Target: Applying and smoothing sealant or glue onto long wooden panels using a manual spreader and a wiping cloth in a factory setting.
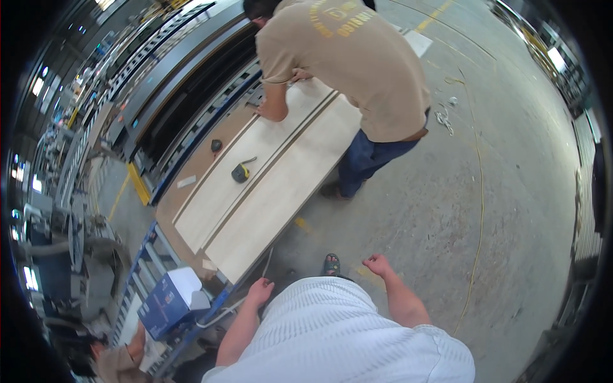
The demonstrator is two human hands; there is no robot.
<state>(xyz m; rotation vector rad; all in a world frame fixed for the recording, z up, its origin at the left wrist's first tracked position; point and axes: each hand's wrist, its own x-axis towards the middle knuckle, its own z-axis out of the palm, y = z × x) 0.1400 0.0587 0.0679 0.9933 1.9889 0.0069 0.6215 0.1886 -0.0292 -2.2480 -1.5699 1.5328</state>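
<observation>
My left hand [260, 292] hangs beside the near end of a pale wooden board [281, 207], apart from it, with its fingers loosely curled and nothing visible in them. My right hand [379, 264] is held out over the floor, fingers curled in, also with nothing visible in it. A second pale board [214, 207] lies alongside the first, with a narrow dark groove between them. On that board rests a yellow and black tape measure [241, 173]. Across the far part of the boards leans a co-worker in a tan shirt [348, 64], both hands down near the board's far edge.
The boards lie on a brown panel [185, 167] over a blue roller conveyor [156, 246]. A small black object [216, 145] sits on the panel. A blue and white box [172, 305] stands at the near left, beside another person [118, 364]. A yellow cord [480, 210] crosses the concrete floor.
</observation>
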